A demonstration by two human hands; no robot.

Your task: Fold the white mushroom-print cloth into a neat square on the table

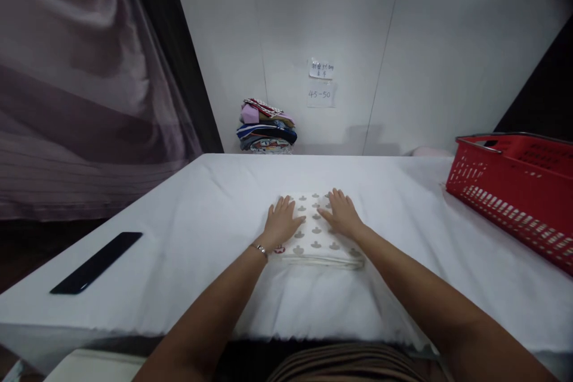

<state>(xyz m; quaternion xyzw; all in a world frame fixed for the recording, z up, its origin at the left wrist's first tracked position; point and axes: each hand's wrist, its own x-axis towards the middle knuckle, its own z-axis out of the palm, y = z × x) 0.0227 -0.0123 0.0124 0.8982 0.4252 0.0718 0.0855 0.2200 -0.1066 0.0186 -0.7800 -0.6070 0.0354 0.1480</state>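
A folded white cloth (316,237) with a grey repeated print lies on the white-covered table (192,239) in front of me. A small red patch shows near its left front corner, and its layered folded edge faces me. My left hand (282,224) rests flat on the cloth's left side, fingers stretched out, a bracelet at the wrist. On the right side of the cloth my right hand (342,213) lies flat too, its fingers pointing away from me. Both palms press on the top layer; neither hand grips anything.
A red plastic basket (514,191) stands at the table's right. On the left lies a flat black object (98,262). Behind the far edge rises a stack of folded clothes (267,128). Paper notes (321,94) hang on the white wall, and a draped curtain (80,83) hangs left.
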